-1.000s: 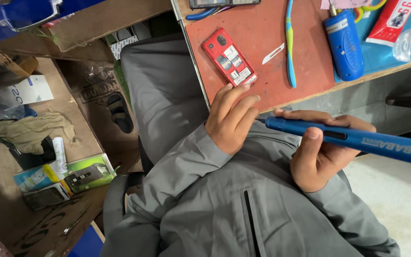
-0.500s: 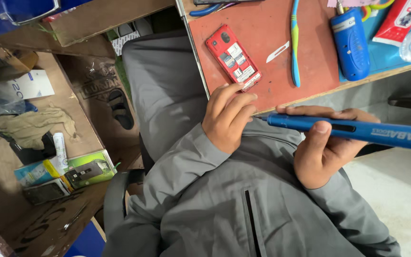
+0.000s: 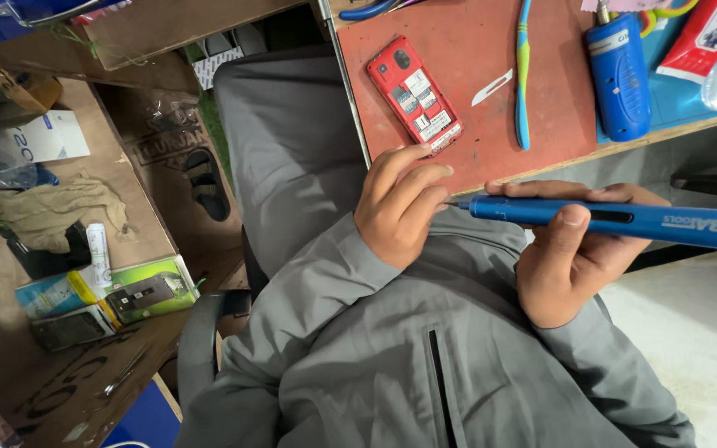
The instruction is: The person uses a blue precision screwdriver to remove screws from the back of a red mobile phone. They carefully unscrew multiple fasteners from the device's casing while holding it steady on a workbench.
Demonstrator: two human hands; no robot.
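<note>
Screwdriver: a blue pen-shaped electric screwdriver is gripped around its barrel by the right hand, below the red mat.
Axis: its length is laid level, tip toward the left hand.
Left hand: fingertips are pinched narrowly at that tip; anything held cannot be told.
Nearer: the left hand.
Mat: a red phone, scalpel blade and toothbrush are laid on it.

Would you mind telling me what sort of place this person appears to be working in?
Probably a small phone repair bench. A red phone lies with its back open on the red mat beside a loose scalpel blade, and the right hand holds a blue electric screwdriver whose tip the left hand touches.
</note>
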